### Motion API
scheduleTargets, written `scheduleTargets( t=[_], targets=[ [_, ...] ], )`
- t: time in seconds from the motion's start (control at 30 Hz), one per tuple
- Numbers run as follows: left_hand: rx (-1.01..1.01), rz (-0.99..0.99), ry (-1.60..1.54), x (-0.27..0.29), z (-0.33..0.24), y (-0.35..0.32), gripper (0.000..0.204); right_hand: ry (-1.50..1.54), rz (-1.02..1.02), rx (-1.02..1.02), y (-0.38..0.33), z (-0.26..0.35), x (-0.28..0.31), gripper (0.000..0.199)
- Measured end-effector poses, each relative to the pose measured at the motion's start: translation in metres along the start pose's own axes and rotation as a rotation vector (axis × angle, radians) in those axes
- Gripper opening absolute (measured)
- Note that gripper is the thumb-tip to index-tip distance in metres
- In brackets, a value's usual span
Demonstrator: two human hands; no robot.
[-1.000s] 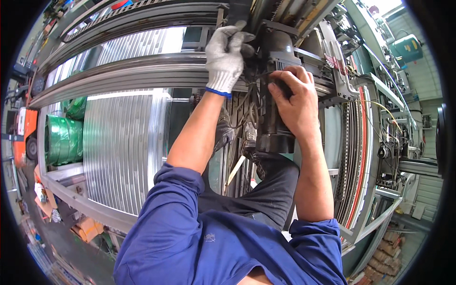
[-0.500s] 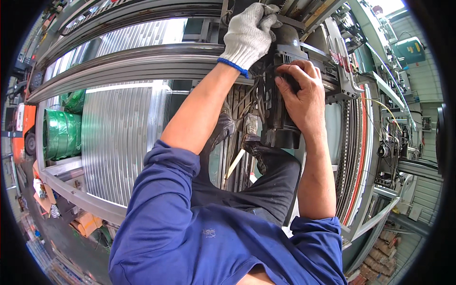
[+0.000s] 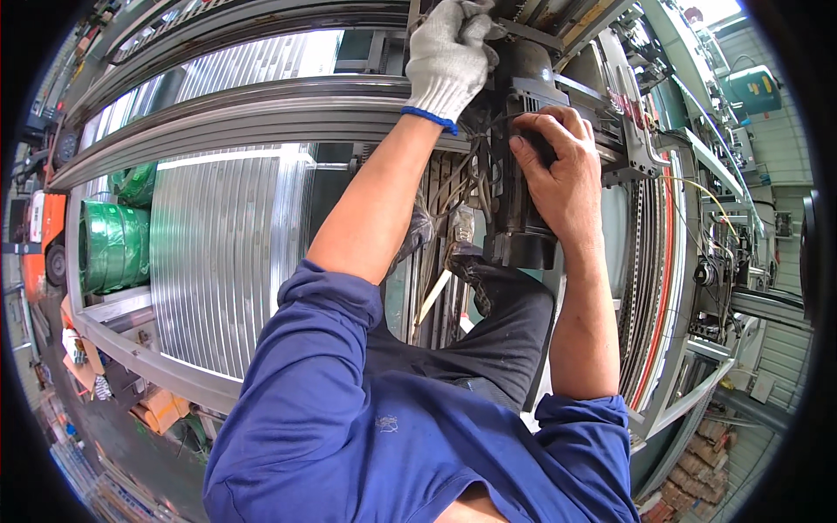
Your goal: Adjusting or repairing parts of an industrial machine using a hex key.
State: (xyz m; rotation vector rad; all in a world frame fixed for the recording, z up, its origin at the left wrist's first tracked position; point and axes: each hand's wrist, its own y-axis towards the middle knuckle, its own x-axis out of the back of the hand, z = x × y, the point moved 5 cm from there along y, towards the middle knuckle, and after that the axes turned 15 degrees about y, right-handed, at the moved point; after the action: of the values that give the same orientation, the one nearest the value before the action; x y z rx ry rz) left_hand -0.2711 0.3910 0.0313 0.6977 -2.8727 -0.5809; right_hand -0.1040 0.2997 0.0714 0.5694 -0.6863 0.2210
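A dark, grimy motor (image 3: 516, 213) with a cylindrical body stands upright in the machine ahead of me. My left hand (image 3: 449, 57), in a white knitted glove with a blue cuff, reaches past its far left side. The gloved fingers are curled closed near the metal framework; what they grip is hidden. My bare right hand (image 3: 565, 174) lies against the motor's right side, fingers bent. Its thumb and forefinger tips come close together beside a thin dark strand, and I cannot make out what they hold. Several loose cables (image 3: 471, 185) hang left of the motor.
Long metal rails (image 3: 261, 113) cross at the left above a stack of ribbed silvery profiles (image 3: 218, 253). Green wrapped rolls (image 3: 115, 247) lie beside the stack. A framed machine with wiring (image 3: 706, 270) runs along the right. My shoes and a pale stick (image 3: 432, 298) are below.
My left hand has shifted slightly up and to the left, its fingers still curled. My right hand has moved slightly right, and a thin dark strand now shows by its fingertips.
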Motion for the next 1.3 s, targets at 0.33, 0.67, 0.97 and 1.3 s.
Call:
scheduleTargets(
  t=[0.33,0.67,0.97,1.3],
  targets=[
    [0.115,-0.314,0.439,0.026,0.014,0.001,0.018,0.011,-0.002,-0.004,0.0,-0.002,0.002,0.024],
    [0.252,0.166,1.395,0.067,0.051,0.009,0.039,0.02,-0.006,0.008,0.0,-0.003,0.0,0.026],
    [-0.176,0.489,1.315,0.06,0.036,-0.008,0.029,0.061,-0.053,0.041,-0.002,-0.01,0.0,0.027],
    [-0.429,0.765,1.352,0.053,0.032,0.019,0.023,0.044,-0.052,0.007,-0.004,-0.009,0.004,0.026]
  ],
)
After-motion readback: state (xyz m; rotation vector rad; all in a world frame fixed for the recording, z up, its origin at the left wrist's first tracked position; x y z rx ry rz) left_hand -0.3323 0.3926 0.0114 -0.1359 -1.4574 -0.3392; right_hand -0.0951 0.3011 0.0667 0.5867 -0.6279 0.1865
